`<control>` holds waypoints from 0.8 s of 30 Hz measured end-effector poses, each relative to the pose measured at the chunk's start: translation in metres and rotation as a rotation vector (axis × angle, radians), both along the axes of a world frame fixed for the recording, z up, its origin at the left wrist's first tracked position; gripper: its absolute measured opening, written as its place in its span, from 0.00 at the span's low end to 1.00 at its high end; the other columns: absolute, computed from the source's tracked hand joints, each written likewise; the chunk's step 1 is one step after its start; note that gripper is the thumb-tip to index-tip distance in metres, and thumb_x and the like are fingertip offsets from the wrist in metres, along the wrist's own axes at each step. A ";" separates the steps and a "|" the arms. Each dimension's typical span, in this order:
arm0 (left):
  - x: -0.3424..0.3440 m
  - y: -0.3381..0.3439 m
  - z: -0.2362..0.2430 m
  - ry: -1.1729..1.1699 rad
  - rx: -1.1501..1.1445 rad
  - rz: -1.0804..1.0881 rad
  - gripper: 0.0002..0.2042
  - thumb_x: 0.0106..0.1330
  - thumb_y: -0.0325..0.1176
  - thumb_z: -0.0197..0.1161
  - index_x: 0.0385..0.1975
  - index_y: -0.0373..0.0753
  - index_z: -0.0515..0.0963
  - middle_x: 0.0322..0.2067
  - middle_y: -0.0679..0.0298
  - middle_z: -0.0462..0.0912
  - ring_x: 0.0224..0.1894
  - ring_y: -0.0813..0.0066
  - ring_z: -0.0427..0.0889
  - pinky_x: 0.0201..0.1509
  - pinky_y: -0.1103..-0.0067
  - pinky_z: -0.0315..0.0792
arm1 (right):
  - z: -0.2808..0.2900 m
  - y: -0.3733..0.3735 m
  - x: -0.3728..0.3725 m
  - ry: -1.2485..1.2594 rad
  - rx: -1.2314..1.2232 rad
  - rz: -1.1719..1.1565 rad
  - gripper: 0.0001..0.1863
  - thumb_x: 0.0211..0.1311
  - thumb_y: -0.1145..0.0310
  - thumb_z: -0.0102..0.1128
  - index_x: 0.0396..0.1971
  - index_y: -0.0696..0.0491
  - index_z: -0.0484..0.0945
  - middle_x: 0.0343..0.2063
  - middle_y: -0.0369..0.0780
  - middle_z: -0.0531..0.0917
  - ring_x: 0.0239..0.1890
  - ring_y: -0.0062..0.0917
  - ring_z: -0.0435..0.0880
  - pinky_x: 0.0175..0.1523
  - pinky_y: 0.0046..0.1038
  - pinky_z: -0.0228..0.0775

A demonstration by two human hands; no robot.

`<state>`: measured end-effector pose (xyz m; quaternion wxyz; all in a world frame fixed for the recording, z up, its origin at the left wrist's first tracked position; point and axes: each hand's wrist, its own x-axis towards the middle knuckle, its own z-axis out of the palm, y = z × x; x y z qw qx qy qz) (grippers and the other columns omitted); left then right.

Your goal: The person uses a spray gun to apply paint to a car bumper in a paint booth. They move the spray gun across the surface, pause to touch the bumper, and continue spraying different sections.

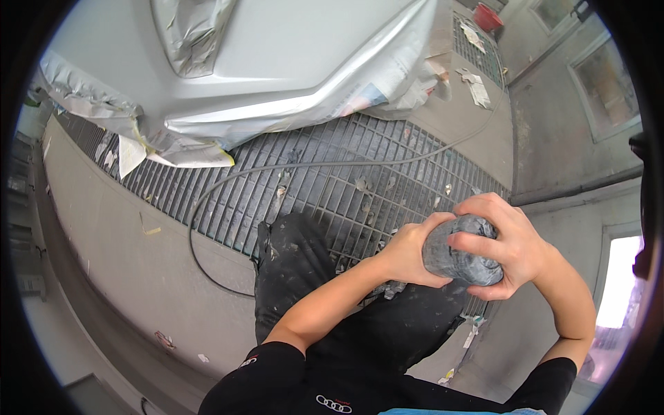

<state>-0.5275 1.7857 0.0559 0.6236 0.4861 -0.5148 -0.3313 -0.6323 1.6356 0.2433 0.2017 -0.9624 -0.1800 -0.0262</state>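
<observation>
Between both hands, above my right thigh, I hold a dark grey rounded bundle [446, 252], roughly cylinder-shaped, with a creased and streaked surface. My left hand [409, 250] is closed round its left side, thumb and fingers at opposite edges. From the right, my right hand [510, 242] grips its other end with the fingers curled over it. What the bundle is made of, or whether something is inside it, I cannot make out.
Ahead stands a silver car body panel [277, 41] edged with crumpled masking film [387, 97]. A metal floor grating [311, 187] lies below, littered with scraps. A grey hose [332, 164] loops across it. A red bucket [487, 18] stands far right, near the wall [553, 131].
</observation>
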 end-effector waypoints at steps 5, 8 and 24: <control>-0.010 0.002 0.005 -0.017 0.157 0.179 0.48 0.41 0.41 0.83 0.66 0.42 0.65 0.49 0.49 0.85 0.50 0.46 0.87 0.54 0.63 0.80 | -0.013 0.003 -0.006 -0.066 -0.021 -0.230 0.37 0.38 0.52 0.74 0.53 0.52 0.80 0.52 0.53 0.76 0.49 0.52 0.81 0.51 0.44 0.77; -0.014 0.001 0.009 -0.031 0.190 0.268 0.48 0.43 0.42 0.83 0.67 0.44 0.64 0.51 0.48 0.85 0.51 0.45 0.86 0.55 0.61 0.79 | -0.025 0.019 -0.008 -0.109 -0.035 -0.484 0.40 0.39 0.51 0.73 0.55 0.55 0.77 0.53 0.54 0.76 0.50 0.54 0.80 0.54 0.46 0.76; -0.012 -0.002 -0.008 0.001 -0.061 0.048 0.49 0.37 0.39 0.84 0.64 0.38 0.66 0.43 0.47 0.86 0.46 0.47 0.88 0.52 0.63 0.81 | -0.005 0.017 -0.010 -0.052 -0.052 -0.083 0.41 0.23 0.53 0.77 0.48 0.52 0.81 0.48 0.52 0.77 0.46 0.51 0.81 0.47 0.46 0.77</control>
